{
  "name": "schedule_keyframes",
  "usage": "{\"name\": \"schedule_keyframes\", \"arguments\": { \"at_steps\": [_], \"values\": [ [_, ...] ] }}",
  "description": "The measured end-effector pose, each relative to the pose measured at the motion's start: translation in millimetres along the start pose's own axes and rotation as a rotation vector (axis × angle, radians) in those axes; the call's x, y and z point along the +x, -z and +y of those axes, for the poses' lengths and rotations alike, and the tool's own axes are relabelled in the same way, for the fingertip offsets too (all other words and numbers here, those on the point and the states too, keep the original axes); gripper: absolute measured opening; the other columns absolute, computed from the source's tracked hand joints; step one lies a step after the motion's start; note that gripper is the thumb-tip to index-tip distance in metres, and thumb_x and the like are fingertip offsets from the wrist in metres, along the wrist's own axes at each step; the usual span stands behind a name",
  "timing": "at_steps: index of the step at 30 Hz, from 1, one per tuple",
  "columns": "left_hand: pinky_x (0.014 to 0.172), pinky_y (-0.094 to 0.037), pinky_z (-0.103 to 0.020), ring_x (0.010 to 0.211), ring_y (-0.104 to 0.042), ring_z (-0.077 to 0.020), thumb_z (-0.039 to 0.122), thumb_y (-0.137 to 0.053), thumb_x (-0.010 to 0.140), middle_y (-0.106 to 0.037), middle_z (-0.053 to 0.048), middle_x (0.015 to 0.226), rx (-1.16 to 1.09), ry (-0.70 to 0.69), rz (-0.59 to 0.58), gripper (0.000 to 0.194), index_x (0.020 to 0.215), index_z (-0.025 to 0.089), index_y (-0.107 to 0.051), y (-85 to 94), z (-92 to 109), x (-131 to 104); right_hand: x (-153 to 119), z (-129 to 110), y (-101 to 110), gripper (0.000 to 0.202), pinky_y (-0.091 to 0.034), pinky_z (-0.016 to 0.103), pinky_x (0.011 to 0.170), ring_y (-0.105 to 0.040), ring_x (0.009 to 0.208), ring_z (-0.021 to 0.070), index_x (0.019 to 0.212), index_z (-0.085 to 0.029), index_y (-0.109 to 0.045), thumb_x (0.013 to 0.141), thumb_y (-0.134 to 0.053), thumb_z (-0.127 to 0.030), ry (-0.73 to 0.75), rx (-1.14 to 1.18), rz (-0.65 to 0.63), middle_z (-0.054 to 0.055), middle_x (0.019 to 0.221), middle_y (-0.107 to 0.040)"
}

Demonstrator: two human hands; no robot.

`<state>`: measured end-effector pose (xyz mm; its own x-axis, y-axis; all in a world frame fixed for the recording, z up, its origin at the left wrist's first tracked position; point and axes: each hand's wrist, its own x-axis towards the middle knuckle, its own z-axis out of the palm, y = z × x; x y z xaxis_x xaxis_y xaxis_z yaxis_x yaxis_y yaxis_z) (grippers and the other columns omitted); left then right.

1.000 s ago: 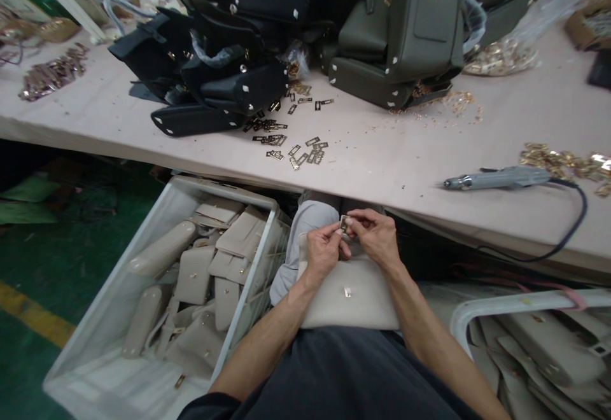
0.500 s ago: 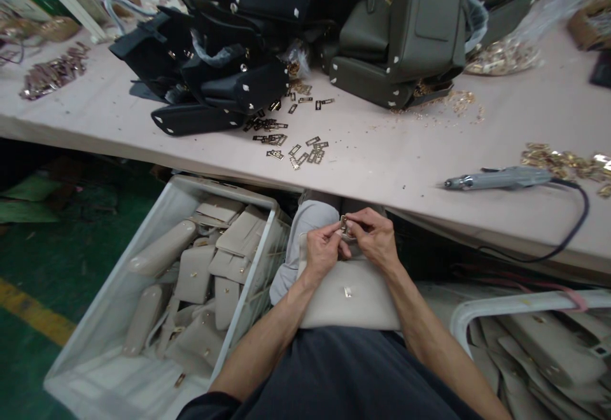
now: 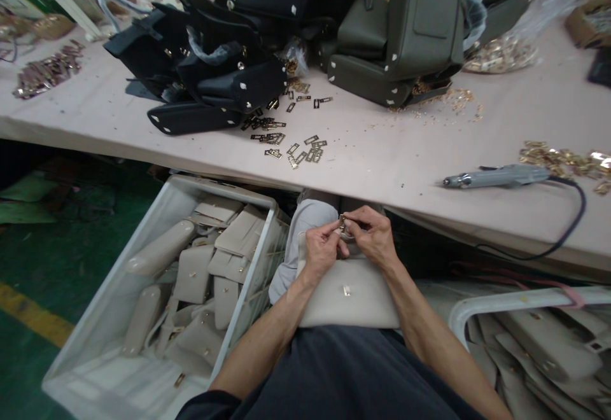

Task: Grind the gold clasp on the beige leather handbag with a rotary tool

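Observation:
On my lap lies a light beige handbag (image 3: pixel 351 305) with a small metal turn-lock (image 3: pixel 347 291) on its face. Past it, both my hands meet over the bag's far end. My left hand (image 3: pixel 321 248) is closed, its fingertips pinching the near side of a small metal clasp plate (image 3: pixel 342 221). From the other side my right hand (image 3: pixel 375 235) pinches the same plate between thumb and forefinger. My fingers cover much of the plate and the strap or flap edge beneath it.
A white crate (image 3: pixel 274 229) of beige bags stands at left, another crate (image 3: pixel 458 312) at right. On the table (image 3: pixel 367 159) are a corded electric screwdriver (image 3: pixel 496 178), loose metal plates (image 3: pixel 305 151), black bags (image 3: pixel 191 118) and olive-grey bags (image 3: pixel 424 25).
The whole view has shifted very slightly. My hands keep the same pinch on the clasp plate, with only a tiny movement of the plate between the fingertips.

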<state>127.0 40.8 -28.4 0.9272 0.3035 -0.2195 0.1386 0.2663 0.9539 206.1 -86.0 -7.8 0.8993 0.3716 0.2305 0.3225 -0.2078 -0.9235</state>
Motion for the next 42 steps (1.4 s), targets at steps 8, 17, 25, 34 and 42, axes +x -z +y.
{"name": "schedule_keyframes", "arguments": {
  "at_steps": [8, 17, 25, 34, 42],
  "values": [
    [0.042, -0.042, -0.019, 0.038, -0.053, -0.0129, 0.034, -0.063, 0.09, -0.063, -0.002, 0.05, 0.028, -0.04, 0.041, 0.043, 0.119, 0.005, -0.077, -4.3, 5.9, -1.1, 1.5, 9.2, -1.9, 0.019, -0.053, 0.032, 0.065, -0.068, 0.077, 0.0232, 0.094, -0.022, -0.08, 0.092, -0.071, -0.039, -0.071, -0.004, 0.007, 0.005, 0.091, -0.073],
    [0.039, -0.038, -0.018, 0.034, -0.05, -0.0134, 0.046, -0.074, 0.089, -0.061, -0.002, 0.046, -0.026, 0.004, 0.072, 0.041, 0.103, 0.007, -0.077, -3.7, -4.0, 3.4, 4.7, 3.9, -6.0, 0.015, -0.054, 0.03, 0.066, -0.068, 0.075, 0.0228, 0.085, -0.023, -0.077, 0.088, -0.073, -0.037, -0.146, 0.081, 0.001, 0.003, 0.082, -0.072],
    [0.035, -0.031, -0.018, 0.031, -0.045, -0.0126, 0.053, -0.083, 0.08, -0.057, 0.0, 0.043, -0.027, 0.021, 0.121, 0.043, 0.091, 0.011, -0.079, -9.3, 1.7, 8.0, 6.0, -19.6, 8.8, 0.015, -0.054, 0.032, 0.064, -0.065, 0.071, 0.0222, 0.102, -0.024, -0.078, 0.096, -0.067, -0.035, 0.04, -0.049, 0.141, 0.004, 0.087, -0.069],
    [0.036, -0.037, -0.018, 0.033, -0.045, -0.0116, 0.054, -0.082, 0.078, -0.061, -0.003, 0.048, -0.049, 0.023, 0.098, 0.043, 0.08, 0.011, -0.077, -7.5, 5.1, 6.6, 52.5, -14.9, 157.1, 0.044, -0.055, 0.044, 0.082, -0.068, 0.079, 0.0341, 0.115, -0.013, -0.068, 0.096, -0.065, -0.052, -0.321, -0.705, 0.866, 0.012, 0.081, -0.07],
    [0.034, -0.04, -0.018, 0.035, -0.05, -0.0092, 0.049, -0.084, 0.08, -0.075, -0.011, 0.079, -0.085, 0.002, 0.098, 0.041, 0.088, 0.01, -0.077, -5.6, 0.5, 7.3, 86.9, -1.1, 180.0, 0.072, -0.055, 0.052, 0.088, -0.068, 0.099, 0.0442, 0.136, -0.004, -0.051, 0.096, -0.066, -0.062, -0.766, -0.979, 0.765, 0.026, 0.103, -0.068]
  ]
}}
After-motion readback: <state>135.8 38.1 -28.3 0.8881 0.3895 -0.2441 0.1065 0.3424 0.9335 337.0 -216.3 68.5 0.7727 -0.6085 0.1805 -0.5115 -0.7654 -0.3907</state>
